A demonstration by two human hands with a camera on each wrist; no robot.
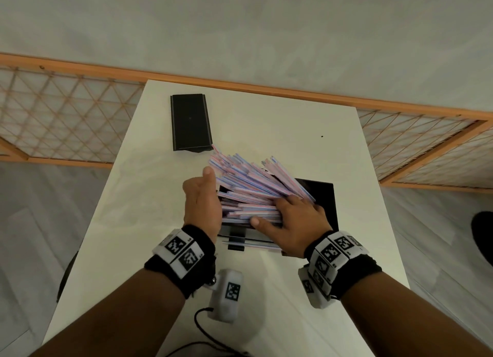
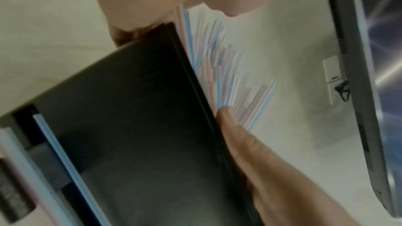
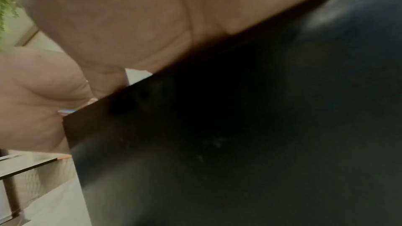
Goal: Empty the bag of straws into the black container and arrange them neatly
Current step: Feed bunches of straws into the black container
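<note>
A heap of pink, blue and white straws [image 1: 248, 185] lies fanned across the open black container [image 1: 320, 196] in the middle of the white table [image 1: 266, 121]. Their far ends stick out past its left rim. My left hand [image 1: 205, 193] stands flat against the left ends of the straws, thumb pointing up. My right hand [image 1: 296, 212] lies on top of the heap and presses it down, thumb stretched to the left. A few straws [image 1: 250, 243] lie outside, along the near wall. In the left wrist view the straws [image 2: 217, 75] fan out above the container wall [image 2: 130, 126]. The right wrist view shows only palm and dark wall [image 3: 239, 143].
A flat black lid [image 1: 190, 123] lies at the back left of the table. A wooden lattice screen [image 1: 66, 116] runs behind the table. A cable [image 1: 202, 327] trails at the near edge. A grey laptop edge [image 2: 359, 92] shows in the left wrist view.
</note>
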